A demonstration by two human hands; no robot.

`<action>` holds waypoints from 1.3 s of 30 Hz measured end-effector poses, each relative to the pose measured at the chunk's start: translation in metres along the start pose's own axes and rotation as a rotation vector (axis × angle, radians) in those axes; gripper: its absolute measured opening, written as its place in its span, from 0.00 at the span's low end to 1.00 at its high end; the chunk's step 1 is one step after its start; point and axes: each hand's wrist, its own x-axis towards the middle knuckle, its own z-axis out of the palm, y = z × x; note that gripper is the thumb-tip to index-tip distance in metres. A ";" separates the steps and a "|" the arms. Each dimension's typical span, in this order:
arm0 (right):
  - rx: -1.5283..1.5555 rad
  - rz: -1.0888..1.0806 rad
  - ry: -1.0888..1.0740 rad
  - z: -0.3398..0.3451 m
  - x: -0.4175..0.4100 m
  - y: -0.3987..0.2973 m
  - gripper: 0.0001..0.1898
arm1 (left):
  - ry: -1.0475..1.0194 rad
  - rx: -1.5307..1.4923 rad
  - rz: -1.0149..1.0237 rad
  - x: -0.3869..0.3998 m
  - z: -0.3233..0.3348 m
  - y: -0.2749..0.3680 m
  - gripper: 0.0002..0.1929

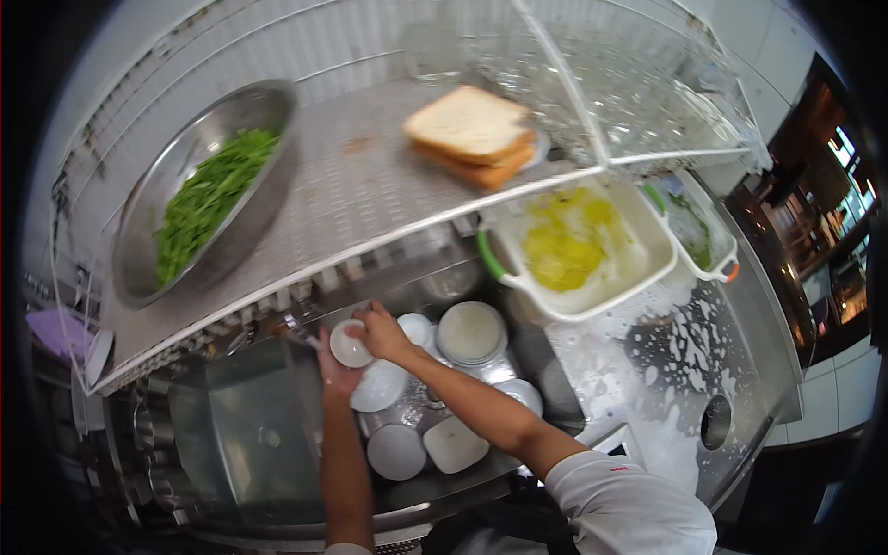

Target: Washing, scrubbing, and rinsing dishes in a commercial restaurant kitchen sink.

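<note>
A small white bowl (349, 344) is held between both hands under the faucet (295, 326). My left hand (336, 371) supports it from the left and below. My right hand (383, 334) reaches in from the right, its fingers at the rim and inside. Beneath and around them in the metal sink lie a white oval dish (380, 386), a small white bowl (416, 329), a larger round container (472, 333) with cloudy content, a round white dish (396, 451), a squarish white dish (455, 444) and a round dish (520, 397).
A water-filled basin (243, 430) adjoins on the left. Right are a white tub (624, 270) with yellow-green pieces, a smaller tub (701, 236) and a foamy steel counter (659, 388). The rack (333, 159) overhead holds a steel bowl (267, 201) of cut greens, sliced bread (472, 128) and glassware (610, 90).
</note>
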 end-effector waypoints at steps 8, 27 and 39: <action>0.918 0.474 -0.102 0.130 -0.013 -0.016 0.14 | 0.363 0.682 0.241 -0.042 0.005 0.042 0.26; 2.112 0.765 -0.060 0.103 -0.020 -0.012 0.17 | 0.185 1.741 0.510 -0.050 0.046 0.062 0.32; 1.841 0.739 -0.189 0.097 -0.011 -0.039 0.17 | 0.256 1.287 1.330 -0.069 -0.011 0.019 0.39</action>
